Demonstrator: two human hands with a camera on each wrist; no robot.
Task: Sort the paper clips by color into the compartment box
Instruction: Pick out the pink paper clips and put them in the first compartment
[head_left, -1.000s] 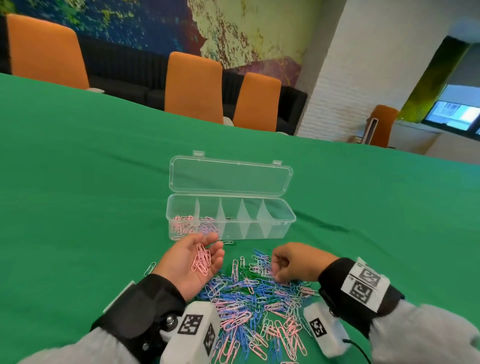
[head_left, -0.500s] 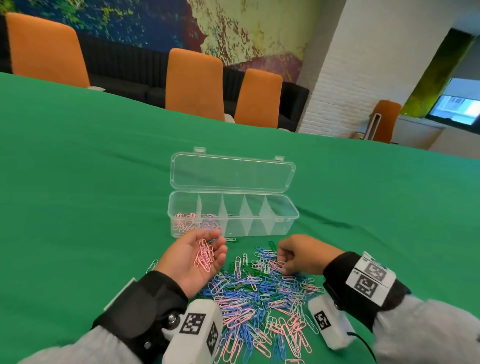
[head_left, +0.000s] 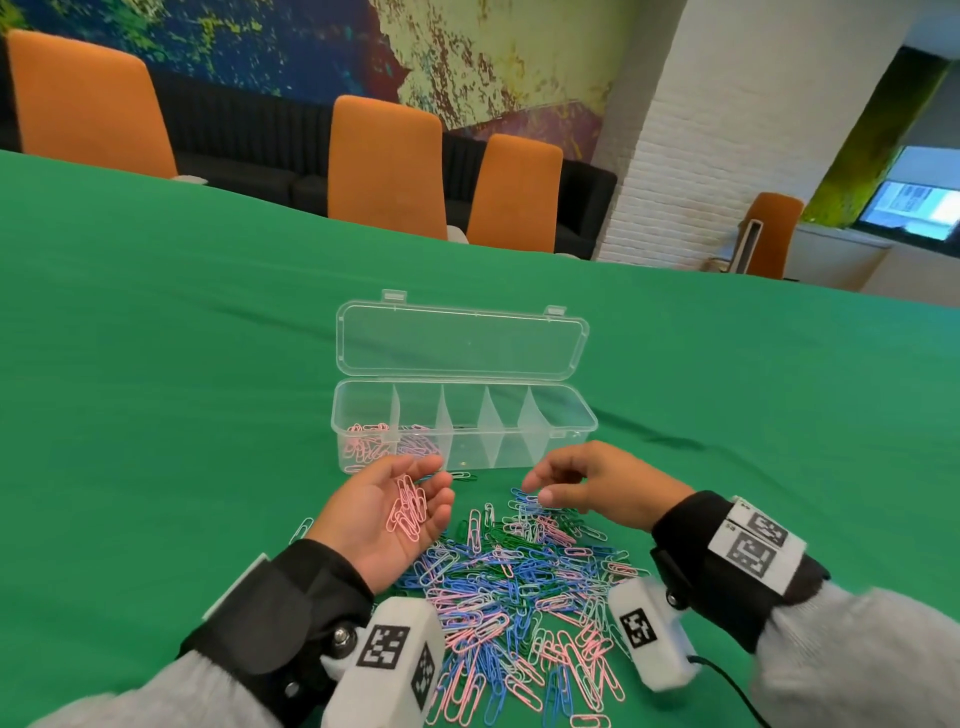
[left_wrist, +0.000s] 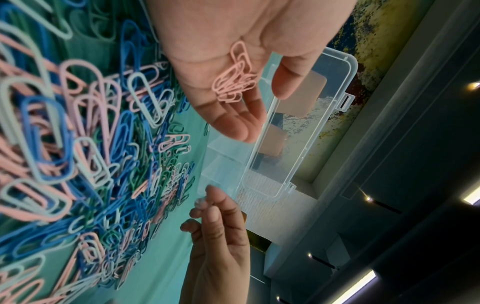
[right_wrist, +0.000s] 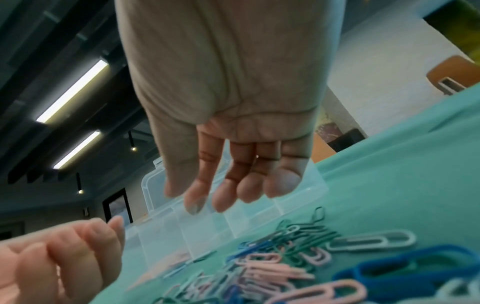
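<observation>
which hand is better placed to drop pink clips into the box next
Left, probably. The left hand lies palm up with a bunch of pink clips on it, right by the compartment box end that holds pink ones. The right hand hovers over the pile.

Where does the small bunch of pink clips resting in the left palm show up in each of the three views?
Head: pink clips lie in the upturned left hand, lower centre, just before the compartment box.
Left wrist: the bunch sits upper centre on the palm.
Right wrist: not visible; only the left fingertips show, lower left.
Shared landmark: the clear compartment box.
</observation>
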